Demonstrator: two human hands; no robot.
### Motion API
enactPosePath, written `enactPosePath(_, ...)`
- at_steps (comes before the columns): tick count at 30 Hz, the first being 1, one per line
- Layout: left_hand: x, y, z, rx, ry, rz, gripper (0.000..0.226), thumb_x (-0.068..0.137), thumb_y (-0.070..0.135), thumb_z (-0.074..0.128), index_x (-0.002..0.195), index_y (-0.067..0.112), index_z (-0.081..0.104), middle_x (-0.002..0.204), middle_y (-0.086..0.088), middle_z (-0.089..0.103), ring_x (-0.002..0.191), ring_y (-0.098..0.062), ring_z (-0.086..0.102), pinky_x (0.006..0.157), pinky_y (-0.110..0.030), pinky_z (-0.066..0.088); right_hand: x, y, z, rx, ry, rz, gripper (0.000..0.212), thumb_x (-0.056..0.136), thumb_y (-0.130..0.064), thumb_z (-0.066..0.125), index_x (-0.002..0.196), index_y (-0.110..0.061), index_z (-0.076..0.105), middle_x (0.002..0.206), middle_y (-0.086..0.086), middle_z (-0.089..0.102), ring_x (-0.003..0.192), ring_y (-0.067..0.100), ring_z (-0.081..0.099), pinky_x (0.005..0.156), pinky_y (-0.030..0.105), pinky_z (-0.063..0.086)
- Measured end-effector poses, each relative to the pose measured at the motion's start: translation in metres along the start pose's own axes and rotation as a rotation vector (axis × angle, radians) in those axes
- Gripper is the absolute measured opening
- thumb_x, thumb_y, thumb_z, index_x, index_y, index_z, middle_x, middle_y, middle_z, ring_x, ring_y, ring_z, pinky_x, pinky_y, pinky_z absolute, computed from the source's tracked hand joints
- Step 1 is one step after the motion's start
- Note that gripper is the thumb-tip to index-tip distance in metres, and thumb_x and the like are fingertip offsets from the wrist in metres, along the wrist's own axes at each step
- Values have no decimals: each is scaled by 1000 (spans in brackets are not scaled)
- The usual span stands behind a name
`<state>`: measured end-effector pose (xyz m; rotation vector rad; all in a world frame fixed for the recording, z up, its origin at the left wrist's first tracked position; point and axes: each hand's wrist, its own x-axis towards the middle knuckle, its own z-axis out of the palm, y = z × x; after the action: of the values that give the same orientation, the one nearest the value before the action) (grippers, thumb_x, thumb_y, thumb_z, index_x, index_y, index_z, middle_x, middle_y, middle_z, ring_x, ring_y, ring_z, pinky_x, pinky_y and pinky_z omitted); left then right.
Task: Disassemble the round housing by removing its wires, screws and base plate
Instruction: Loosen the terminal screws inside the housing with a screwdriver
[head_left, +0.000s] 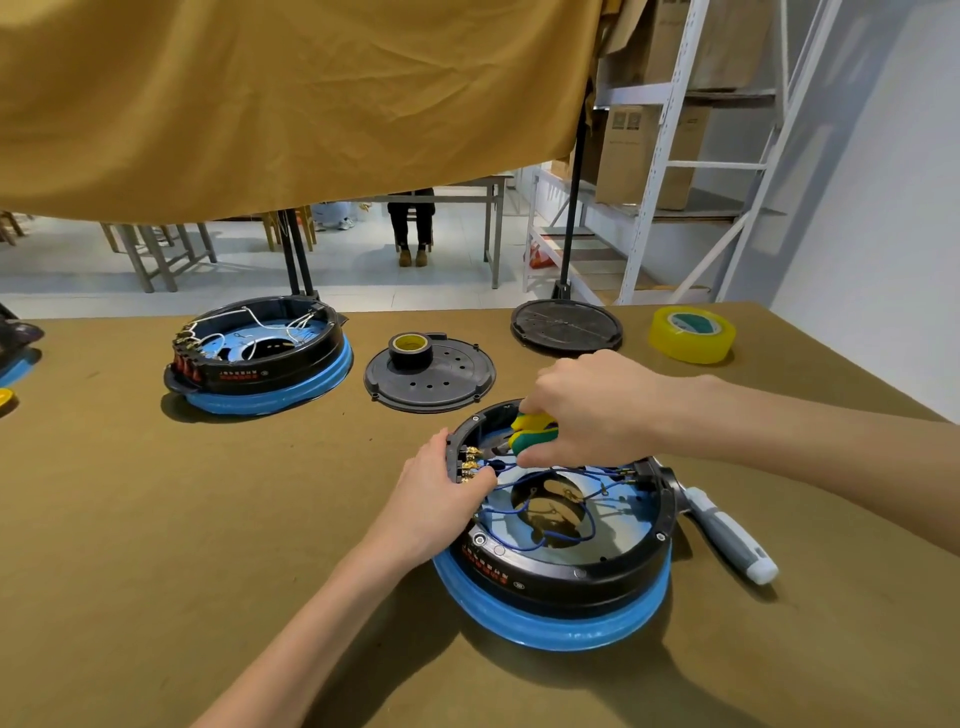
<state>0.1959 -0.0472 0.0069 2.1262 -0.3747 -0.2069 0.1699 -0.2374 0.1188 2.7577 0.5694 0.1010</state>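
Left hand is laid over the left rim of the near round housing, fingers curled over the rim beside a row of brass terminals; the forearm runs in from the lower left. Right hand is held above the housing's far edge, fingers closed around the yellow-and-green handles of a plier-type tool, whose tip is pointed down into the housing toward the terminals; the jaws themselves cannot be made out. The right forearm enters from the right.

The near housing sits open on a blue ring base, at the counter's near centre. Blue wires are looped across its interior.

Counted: two round housings, the second housing well to the far left of the near one, with white wires inside. Two dark round plates: a perforated plate just beyond the near housing, carrying a roll of black tape; a second plate further back, to the right. One clear yellow tape roll is noted far right of it. One grey-handled screwdriver lies just right of the near housing.

The counter is covered in olive-brown material. A mustard cloth is hung overhead behind it. Beyond are seen a pale floor, metal shelving with cardboard boxes, tables, and a seated person's legs.
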Motion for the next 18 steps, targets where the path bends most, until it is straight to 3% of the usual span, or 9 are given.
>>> enactPosePath(2, 1, 1, -1, 73, -10, -20, 87, 96, 49, 59, 163, 20, 12, 170, 1, 15, 155, -20, 20, 125, -46, 23, -1, -3, 4, -75, 64, -45, 56, 91, -72, 50, 104, -21, 69, 86, -4, 57, 70, 18, 58, 51, 29, 40)
enactPosePath(3, 1, 1, -1, 62, -9, -20, 89, 96, 50, 59, 163, 19, 11, 171, 2, 11, 156, -19, 17, 125, -45, 21, -2, -4, 7, -97, 90, -60, 56, 91, -72, 49, 105, -21, 69, 86, -4, 55, 70, 18, 57, 49, 28, 35)
enactPosePath(5, -3, 0, -1, -15, 10, -19, 87, 94, 51, 63, 162, 21, 19, 169, 3, 19, 154, -19, 23, 125, -44, 24, -4, -3, 8, -81, 101, -49, 58, 91, -73, 48, 108, -22, 70, 87, -5, 55, 71, 17, 56, 50, 27, 33)
enactPosePath(10, -20, -9, -1, -204, 56, 34, 67, 102, 47, 50, 160, 26, 25, 164, 7, 33, 147, -9, 35, 122, -38, 32, -7, 3, 10, -20, 96, -45, 60, 90, -76, 46, 111, -24, 69, 92, -6, 57, 77, 17, 59, 59, 30, 46)
enactPosePath(18, -21, -8, 14, -221, 168, 19, 50, 110, 39, 33, 159, 28, 28, 161, 6, 39, 148, -10, 33, 123, -45, 29, -12, 1, 15, -20, 112, -17, 62, 90, -76, 45, 115, -24, 69, 92, -6, 56, 76, 18, 59, 54, 30, 40)
